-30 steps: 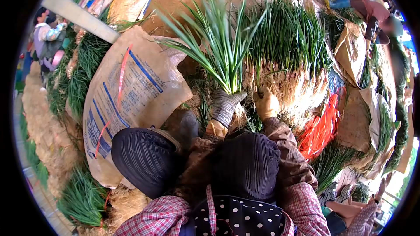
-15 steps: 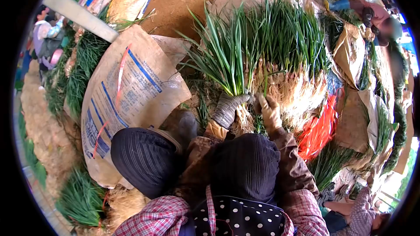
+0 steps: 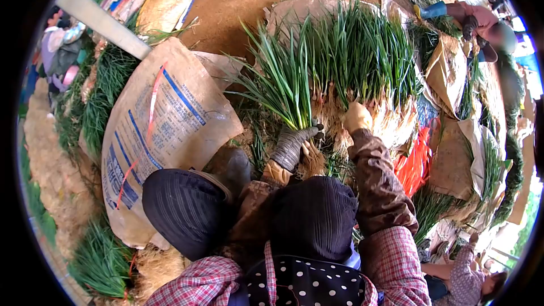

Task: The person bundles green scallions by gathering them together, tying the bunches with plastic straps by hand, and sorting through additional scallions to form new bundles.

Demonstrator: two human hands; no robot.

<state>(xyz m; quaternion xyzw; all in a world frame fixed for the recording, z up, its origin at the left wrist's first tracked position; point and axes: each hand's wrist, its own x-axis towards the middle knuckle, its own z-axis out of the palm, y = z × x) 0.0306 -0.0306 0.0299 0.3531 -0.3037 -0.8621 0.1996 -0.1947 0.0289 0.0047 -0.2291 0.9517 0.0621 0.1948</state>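
My left hand (image 3: 292, 146), in a grey wrapped glove, is closed around a bunch of green onions (image 3: 292, 93). Their leaves fan up and left, and pale roots (image 3: 313, 161) hang below the fist. Up and to the right, my right hand (image 3: 357, 117) in a cream glove touches the large pile of green onions (image 3: 368, 51), where stems meet roots. Its fingers look curled, but the fingertips and anything between them are hidden among the plants. Long straw-coloured roots (image 3: 396, 116) spread beside this hand.
A printed sack (image 3: 170, 119) lies on the left by my boot (image 3: 235, 165). Red plastic strips (image 3: 415, 161) sit right of the pile. A tied bundle of green onions (image 3: 99, 260) is at lower left. Other people (image 3: 481, 22) are at the right and left edges.
My right hand has moved up and slightly right, away from my left hand to the pile. The single stem it held upright no longer shows there. My left hand still grips the bunch.
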